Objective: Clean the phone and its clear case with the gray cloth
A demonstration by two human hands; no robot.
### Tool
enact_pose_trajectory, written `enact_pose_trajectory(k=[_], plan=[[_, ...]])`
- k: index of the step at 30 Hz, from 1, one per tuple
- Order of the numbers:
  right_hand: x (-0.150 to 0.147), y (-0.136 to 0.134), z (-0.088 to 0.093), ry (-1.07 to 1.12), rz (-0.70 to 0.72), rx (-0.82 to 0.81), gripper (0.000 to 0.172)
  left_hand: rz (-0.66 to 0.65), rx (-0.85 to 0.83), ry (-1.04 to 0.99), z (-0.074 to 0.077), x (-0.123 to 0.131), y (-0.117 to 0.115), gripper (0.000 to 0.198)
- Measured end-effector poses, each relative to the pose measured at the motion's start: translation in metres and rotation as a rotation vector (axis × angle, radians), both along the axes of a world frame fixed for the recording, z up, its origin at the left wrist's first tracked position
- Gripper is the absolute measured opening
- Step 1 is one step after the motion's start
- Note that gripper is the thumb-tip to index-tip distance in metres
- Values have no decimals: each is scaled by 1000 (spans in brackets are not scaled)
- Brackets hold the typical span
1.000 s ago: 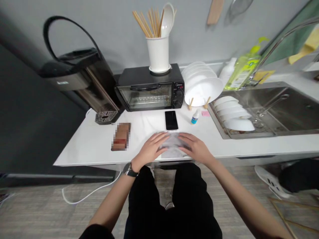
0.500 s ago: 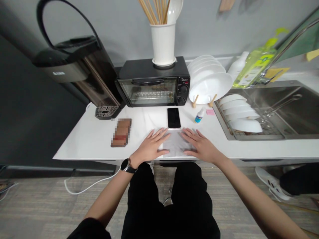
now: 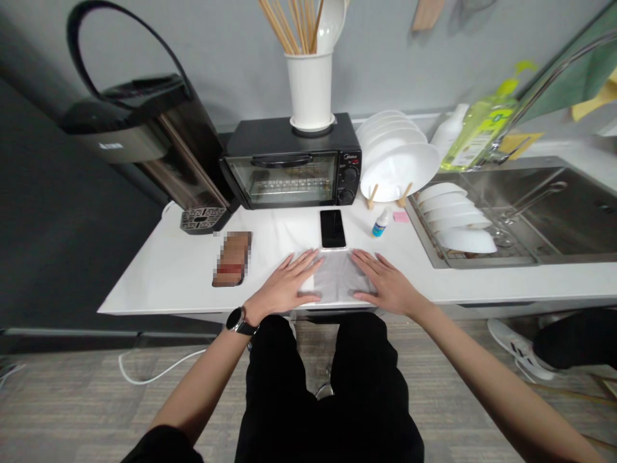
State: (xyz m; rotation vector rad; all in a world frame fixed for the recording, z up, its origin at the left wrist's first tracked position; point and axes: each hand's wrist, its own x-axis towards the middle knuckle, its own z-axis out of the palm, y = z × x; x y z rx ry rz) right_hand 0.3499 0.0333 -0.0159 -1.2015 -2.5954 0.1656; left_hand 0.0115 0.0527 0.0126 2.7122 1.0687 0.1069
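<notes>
Near the counter's (image 3: 168, 283) front edge, just before the phone (image 3: 332, 228), our left hand (image 3: 284, 288) and right hand (image 3: 388, 286) press, fingers spread flat, on a pale cloth (image 3: 336, 280); it seems soft, light, best pinched at corners.

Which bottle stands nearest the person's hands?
The small white dropper bottle with the blue label, beside the phone; the green and white bottles stand back by the sink.

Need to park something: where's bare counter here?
Bare: counter left of the brown block; front edge right of the right hand, before the sink rack. Crowded: between phone, small bottle and cloth under left hand.
</notes>
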Motion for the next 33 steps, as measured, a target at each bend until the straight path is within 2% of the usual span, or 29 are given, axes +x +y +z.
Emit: enact_pose_trajectory(k=[5, 8, 10, 12, 13, 14, 16, 17, 20, 22, 24, 25, 27, 31, 33], plan=[[-1, 0, 2, 24, -12, -14, 97, 0, 21, -21, -1, -1, 0, 91], [-1, -5, 7, 127, -39, -65, 92, 2, 9, -41, 4, -3, 4, 94], [2, -4, 10, 314, -200, -58, 72, 50, 14, -97, 8, -5, 9, 93], [7, 7, 12, 568, -444, 42, 51, 137, 35, -155, 7, -5, 18, 87], [9, 17, 12, 682, -551, 113, 48, 177, 36, -166, 5, -4, 23, 85], [11, 29, 11, 778, -623, 184, 51, 209, 23, -164, 2, -2, 29, 85], [12, 58, 10, 827, -648, 228, 76, 265, -31, -167, -4, 4, 37, 83], [11, 71, 10, 809, -614, 203, 82, 288, -48, -201, -5, 9, 40, 82], [-2, 89, 16, 714, -429, 21, 56, 308, -16, -435, 4, 28, 36, 71], [-16, 77, 22, 649, -309, -35, 44, 233, 12, -556, 20, 43, 24, 64], [-30, 53, 29, 453, -66, -59, 40, 153, 41, -516, 37, 58, 8, 68], [-35, 39, 32, 370, 27, -52, 39, 142, 89, -456, 44, 65, 1, 62], [-42, 16, 37, 277, 82, -10, 39, 104, 167, -314, 54, 75, -10, 41], [-45, -7, 49, 199, 60, 67, 37, 166, 254, -118, 60, 86, -23, 43], [-45, -13, 56, 162, 72, 81, 36, 127, 270, -106, 60, 86, -29, 44]])
